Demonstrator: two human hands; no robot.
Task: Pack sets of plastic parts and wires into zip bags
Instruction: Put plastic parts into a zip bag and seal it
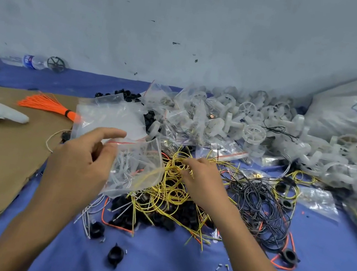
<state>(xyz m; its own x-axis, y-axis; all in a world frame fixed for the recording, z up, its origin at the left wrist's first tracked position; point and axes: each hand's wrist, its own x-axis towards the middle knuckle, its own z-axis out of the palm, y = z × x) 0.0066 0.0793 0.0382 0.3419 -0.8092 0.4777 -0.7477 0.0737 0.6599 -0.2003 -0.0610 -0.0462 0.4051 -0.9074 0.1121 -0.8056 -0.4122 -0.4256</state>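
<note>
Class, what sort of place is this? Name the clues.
Probably a small kit-packing workbench: heaps of white plastic wheels, tangled yellow wires, and a zip bag held in the left hand.

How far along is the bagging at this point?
Done: several filled bags lie piled behind. In hand: the left hand holds a zip bag with white pieces inside; the right hand pinches yellow wires. Left: loose black wires, black parts and white wheels.

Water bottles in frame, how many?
1: the bottle lies on its side on the cloth, far left by the wall, beside a dark wheel. Bags at right could hide more.
</note>
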